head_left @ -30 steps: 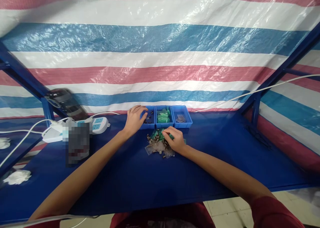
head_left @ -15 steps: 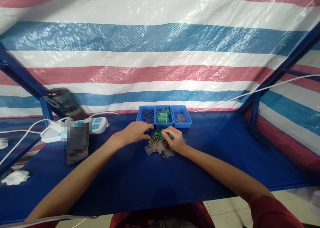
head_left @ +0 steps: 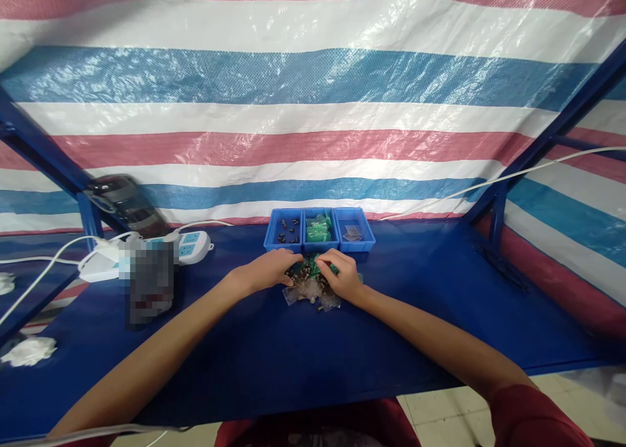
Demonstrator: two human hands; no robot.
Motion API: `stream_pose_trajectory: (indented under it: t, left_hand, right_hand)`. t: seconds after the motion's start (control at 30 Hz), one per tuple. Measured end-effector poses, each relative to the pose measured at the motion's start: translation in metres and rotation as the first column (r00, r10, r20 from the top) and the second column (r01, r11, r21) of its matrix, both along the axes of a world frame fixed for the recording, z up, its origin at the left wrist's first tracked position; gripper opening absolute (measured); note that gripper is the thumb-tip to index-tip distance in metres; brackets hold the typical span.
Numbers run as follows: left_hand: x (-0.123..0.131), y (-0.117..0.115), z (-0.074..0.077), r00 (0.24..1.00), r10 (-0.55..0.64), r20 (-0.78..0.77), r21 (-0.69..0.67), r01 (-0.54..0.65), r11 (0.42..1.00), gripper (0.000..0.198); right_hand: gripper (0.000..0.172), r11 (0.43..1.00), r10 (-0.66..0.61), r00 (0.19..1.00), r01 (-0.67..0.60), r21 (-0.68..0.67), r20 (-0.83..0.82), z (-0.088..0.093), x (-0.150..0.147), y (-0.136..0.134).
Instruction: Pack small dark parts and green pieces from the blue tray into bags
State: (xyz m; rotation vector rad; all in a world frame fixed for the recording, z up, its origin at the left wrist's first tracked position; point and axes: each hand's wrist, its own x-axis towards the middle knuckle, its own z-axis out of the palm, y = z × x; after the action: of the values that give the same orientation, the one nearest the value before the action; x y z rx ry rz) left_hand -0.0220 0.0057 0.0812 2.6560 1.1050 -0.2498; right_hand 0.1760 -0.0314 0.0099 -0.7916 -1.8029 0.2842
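A small heap of mixed parts [head_left: 310, 286], brown pieces, green pieces and clear plastic bags, lies on the blue table [head_left: 303, 349]. My left hand [head_left: 270, 269] rests on the heap's left side with fingers curled and pinched among the brown pieces. My right hand [head_left: 343, 274] sits on the heap's right side, fingers bent over green pieces. Just behind stand three blue bins: the left bin [head_left: 283, 230] with a few dark pieces, the middle bin [head_left: 319, 228] with green parts, the right bin [head_left: 356, 230] with grey flat pieces.
A white power strip [head_left: 188, 245] with white cables lies at the left, beside a dark bottle [head_left: 128, 202] and a blurred dark object [head_left: 147, 282]. White crumpled wads [head_left: 30, 352] lie at the far left. A striped tarp [head_left: 313, 107] forms the back wall; blue frame posts stand either side.
My left hand has come back from the left bin to the heap and closed its fingers among the brown pieces. My right hand has stayed on the heap.
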Motion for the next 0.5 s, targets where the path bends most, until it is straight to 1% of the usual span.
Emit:
stream_pose_trajectory:
  t: [0.1,0.27,0.4,0.5]
  left_hand:
    - [0.0008,-0.0013,0.0027,0.999,-0.006,0.049,-0.012,0.006,1.000,0.041]
    - [0.0000,-0.0032,0.0050,0.994,-0.038,0.106,0.005,0.038,0.999,0.031]
    - [-0.0008,-0.0024,0.0031,0.990,-0.052,0.128,0.023,0.050,0.998,0.030]
    - [-0.0018,-0.0009,0.0031,0.992,-0.054,0.112,0.030,0.051,0.998,0.030]
  right_hand:
    - [0.020,1.000,-0.003,1.000,0.003,-0.002,0.003,-0.0002,0.0000,0.0001]
    - [0.018,1.000,0.002,1.000,-0.002,0.002,0.003,-0.0011,-0.0002,0.0005]
    - [0.018,1.000,0.000,1.000,0.000,-0.009,0.004,-0.0008,-0.0004,0.0003]
    - [0.018,1.000,-0.001,1.000,0.001,-0.008,0.003,-0.0003,-0.0004,-0.0002]
